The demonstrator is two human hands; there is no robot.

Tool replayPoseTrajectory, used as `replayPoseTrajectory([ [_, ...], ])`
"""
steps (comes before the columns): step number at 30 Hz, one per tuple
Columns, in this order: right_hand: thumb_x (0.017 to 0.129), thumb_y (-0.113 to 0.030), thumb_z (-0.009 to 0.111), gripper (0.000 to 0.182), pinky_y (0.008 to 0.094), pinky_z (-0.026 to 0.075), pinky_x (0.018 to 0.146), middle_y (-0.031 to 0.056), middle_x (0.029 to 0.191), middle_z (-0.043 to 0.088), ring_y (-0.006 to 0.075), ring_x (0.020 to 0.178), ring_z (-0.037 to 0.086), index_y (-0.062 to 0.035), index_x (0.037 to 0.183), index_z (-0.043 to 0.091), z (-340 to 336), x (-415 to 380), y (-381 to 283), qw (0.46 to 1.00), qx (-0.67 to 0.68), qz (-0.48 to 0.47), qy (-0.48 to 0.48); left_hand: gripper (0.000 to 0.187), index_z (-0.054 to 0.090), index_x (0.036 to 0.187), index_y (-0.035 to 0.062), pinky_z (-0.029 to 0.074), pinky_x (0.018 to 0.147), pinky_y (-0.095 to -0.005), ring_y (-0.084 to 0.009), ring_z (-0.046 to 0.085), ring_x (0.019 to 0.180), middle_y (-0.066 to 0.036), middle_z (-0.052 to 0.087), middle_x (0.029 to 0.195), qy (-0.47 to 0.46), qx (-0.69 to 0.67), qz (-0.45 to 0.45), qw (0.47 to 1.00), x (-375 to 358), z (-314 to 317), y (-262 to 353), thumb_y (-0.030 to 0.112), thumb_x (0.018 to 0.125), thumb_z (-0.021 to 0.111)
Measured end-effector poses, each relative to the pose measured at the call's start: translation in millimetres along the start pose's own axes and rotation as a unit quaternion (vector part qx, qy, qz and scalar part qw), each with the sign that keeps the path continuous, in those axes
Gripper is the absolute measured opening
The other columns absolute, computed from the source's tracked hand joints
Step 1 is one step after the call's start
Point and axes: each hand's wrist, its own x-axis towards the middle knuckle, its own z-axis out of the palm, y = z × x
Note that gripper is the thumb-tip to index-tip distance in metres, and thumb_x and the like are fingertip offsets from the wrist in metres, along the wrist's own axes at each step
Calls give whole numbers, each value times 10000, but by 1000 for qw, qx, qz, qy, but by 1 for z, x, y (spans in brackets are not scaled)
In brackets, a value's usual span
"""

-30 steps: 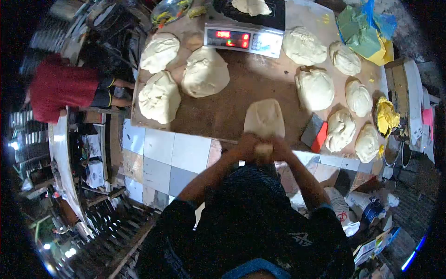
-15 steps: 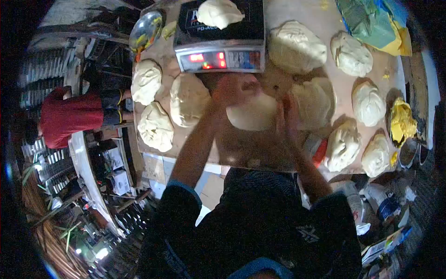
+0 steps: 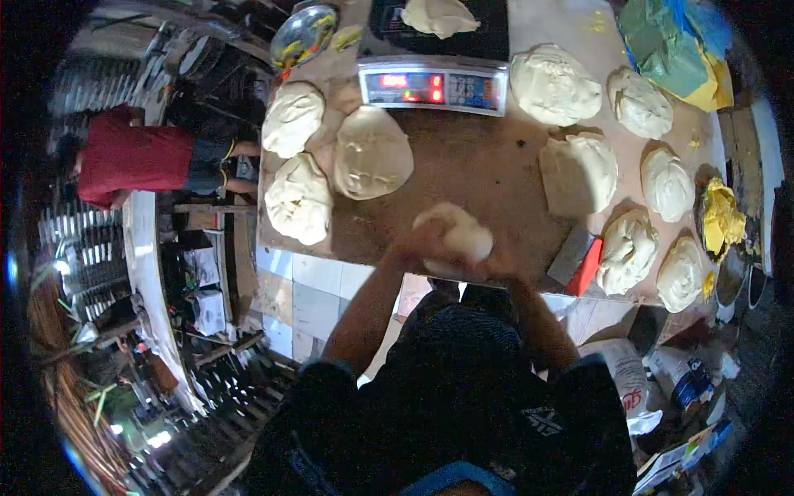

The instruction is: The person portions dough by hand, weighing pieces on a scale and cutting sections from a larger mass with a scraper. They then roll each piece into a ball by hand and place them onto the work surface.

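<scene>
At the table's near edge, a pale lump of dough (image 3: 465, 238) sits between my two hands, smeared by motion. My left hand (image 3: 416, 245) curls round its left side. My right hand (image 3: 495, 266) presses against its lower right; its fingers are partly hidden and blurred. Right of my hands lies a dough scraper (image 3: 585, 266) with a red handle and grey blade. A digital scale (image 3: 432, 86) with lit red digits stands ahead, a dough piece (image 3: 440, 16) on top. Nearby are a large flattened dough piece (image 3: 374, 153) on the left and another (image 3: 579, 174) on the right.
Several more dough pieces (image 3: 296, 198) line both sides of the wooden table (image 3: 471, 157). A metal bowl (image 3: 304, 37) is at far left, yellow fat in a wrapper (image 3: 722, 217) at far right. A person in a red shirt (image 3: 145, 157) stands left; sacks (image 3: 622, 376) sit below right.
My hands have drawn the dough from the middle of the table toward its near edge. The view has shifted, and the scraper is now uncovered.
</scene>
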Motion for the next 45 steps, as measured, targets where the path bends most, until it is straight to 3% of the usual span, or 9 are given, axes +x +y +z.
replayPoseTrajectory([
  [10, 613, -43, 790, 462, 296, 545, 660, 121, 915, 673, 191, 760, 655, 7, 1046, 637, 22, 23, -109, 885, -426, -118, -149, 515, 678, 905, 19, 469, 825, -375, -227, 614, 965, -148, 652, 1011, 141, -155, 63, 976, -78, -23, 50, 474, 675, 753],
  [12, 645, -184, 768, 329, 276, 516, 653, 80, 842, 697, 162, 744, 654, -25, 923, 693, 29, 4, -124, 905, -394, -67, -145, 522, 677, 902, 19, 471, 810, -364, -248, 617, 901, -140, 650, 926, 207, -92, 307, 924, -86, -22, 61, 466, 651, 777],
  [19, 522, -398, 803, 671, 449, 421, 959, 166, 1129, 612, 349, 1131, 529, -150, 1121, 629, -51, -52, 19, 732, -635, 25, -244, 616, 585, 1170, 87, 378, 993, -460, -350, 541, 1062, -160, 573, 1159, -28, 129, 132, 982, -26, 100, -14, 431, 688, 753],
  [25, 679, -419, 756, 533, 438, 450, 883, 184, 1035, 612, 356, 1000, 577, -95, 1073, 601, -92, 100, -47, 823, -566, -49, -6, 346, 613, 1169, 181, 399, 943, -468, -324, 405, 1239, -172, 593, 1134, 410, 292, 52, 863, 82, 20, -67, 333, 858, 588],
  [28, 859, -451, 557, 397, 475, 495, 739, 163, 925, 648, 308, 839, 635, -82, 959, 666, -121, 194, -56, 661, -747, -75, -4, 470, 598, 1186, 170, 405, 937, -468, -335, 458, 1184, -181, 595, 1122, 313, 176, 61, 931, 111, -48, -29, 418, 789, 642],
  [31, 875, -475, 512, 439, 475, 495, 742, 172, 920, 658, 311, 846, 634, -78, 940, 687, -94, 195, -93, 685, -711, 102, -123, 639, 575, 1208, 148, 407, 938, -468, -349, 508, 1133, -192, 589, 1124, 199, 2, 55, 979, 114, -65, -3, 512, 699, 707],
  [33, 825, -520, 558, 480, 413, 509, 797, 184, 922, 669, 299, 867, 651, -77, 944, 700, -170, 200, 175, 991, -118, 42, -38, 707, 561, 1215, 127, 397, 953, -469, -353, 503, 1141, -194, 575, 1151, 201, -15, 37, 979, 97, -33, -3, 530, 658, 728],
  [38, 882, -445, 519, 445, 377, 482, 846, 147, 1068, 596, 263, 946, 608, -65, 1107, 570, -72, 142, -7, 757, -574, 58, -308, 879, 527, 1232, 75, 372, 991, -471, -364, 491, 1162, -199, 541, 1221, 182, -50, -73, 979, 37, 31, -14, 577, 556, 782],
  [45, 961, -341, 464, 481, 326, 445, 914, 95, 1272, 494, 212, 1055, 549, -50, 1337, 389, -123, 121, 47, 986, 5, -33, 166, 808, 518, 1254, 54, 298, 1060, -459, -359, 437, 1230, -184, 506, 1290, 251, 145, 73, 954, 44, -56, -26, 528, 644, 757],
])
